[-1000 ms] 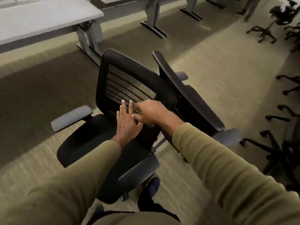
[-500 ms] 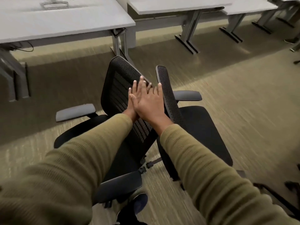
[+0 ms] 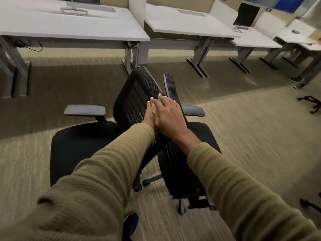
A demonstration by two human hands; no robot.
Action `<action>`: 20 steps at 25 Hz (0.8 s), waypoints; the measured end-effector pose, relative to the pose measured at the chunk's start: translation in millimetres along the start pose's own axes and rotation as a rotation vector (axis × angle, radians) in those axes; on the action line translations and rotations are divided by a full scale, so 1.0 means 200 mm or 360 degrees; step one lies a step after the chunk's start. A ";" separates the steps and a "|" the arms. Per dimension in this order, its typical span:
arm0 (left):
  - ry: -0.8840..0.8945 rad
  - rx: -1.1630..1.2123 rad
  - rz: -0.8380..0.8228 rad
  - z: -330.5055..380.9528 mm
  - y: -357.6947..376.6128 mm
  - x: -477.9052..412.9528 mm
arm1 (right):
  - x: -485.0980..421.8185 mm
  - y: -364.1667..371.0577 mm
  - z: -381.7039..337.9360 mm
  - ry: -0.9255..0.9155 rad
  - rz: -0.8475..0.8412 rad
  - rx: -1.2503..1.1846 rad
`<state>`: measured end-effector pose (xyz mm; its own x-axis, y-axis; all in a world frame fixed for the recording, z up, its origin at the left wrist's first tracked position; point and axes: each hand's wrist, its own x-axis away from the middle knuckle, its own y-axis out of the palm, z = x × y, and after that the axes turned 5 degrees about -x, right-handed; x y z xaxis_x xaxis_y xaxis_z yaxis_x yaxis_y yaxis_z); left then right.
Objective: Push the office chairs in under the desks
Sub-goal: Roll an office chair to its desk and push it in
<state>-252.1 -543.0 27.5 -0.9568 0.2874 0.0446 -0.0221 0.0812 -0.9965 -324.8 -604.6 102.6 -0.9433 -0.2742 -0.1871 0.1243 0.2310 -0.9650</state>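
Two black mesh office chairs stand back to back on the carpet in front of me. The left chair faces left and its backrest leans right. The right chair faces right, and I see its backrest edge-on. My left hand lies flat on the left chair's mesh back, mostly covered by my right hand. That hand rests flat across it, against the right chair's back. Neither hand grips anything. A row of white desks stands beyond the chairs, the nearest a short way off.
Grey desk legs stand just past the chairs, between the left desk and the middle desk. More desks run off to the right. Other chair bases sit at the right edge. My shoe is behind the chairs.
The chairs and I have come closer to the desks, and the view has lifted towards them. My hands went from fingertips on the mesh to lying flat, right over left.
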 end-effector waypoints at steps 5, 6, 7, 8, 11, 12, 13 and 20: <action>0.0106 0.0206 -0.0108 0.14 -0.01 0.27 | 0.20 -0.02 0.08 0.0316 -0.0073 -0.0050; 0.0122 0.0278 -0.0125 0.14 -0.02 0.34 | 0.23 -0.03 0.09 0.0338 -0.0112 -0.0033; 0.0117 0.0375 -0.0123 0.14 -0.02 0.41 | 0.26 -0.03 0.08 0.0313 -0.0142 0.0016; 0.0112 0.0458 -0.0098 0.14 -0.02 0.49 | 0.29 -0.03 0.08 0.0265 -0.0154 0.0071; 0.0099 0.0568 0.0053 0.18 0.00 0.73 | 0.42 -0.04 0.11 0.0127 -0.0153 0.0191; 0.0017 0.0628 0.0089 0.18 0.01 0.81 | 0.45 -0.05 0.13 0.0063 -0.0165 0.0239; -0.0095 0.0670 0.0107 0.18 0.01 0.89 | 0.48 -0.06 0.15 -0.0021 -0.0171 0.0285; -0.0514 0.0513 -0.0012 0.17 0.06 1.34 | 0.63 -0.08 0.18 -0.0604 -0.0304 0.0375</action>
<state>-519.2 -497.7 25.2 -0.9965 -0.0286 0.0784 -0.0696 -0.2335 -0.9699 -434.6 -677.1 87.1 -0.7825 -0.6224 -0.0144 0.0676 -0.0621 -0.9958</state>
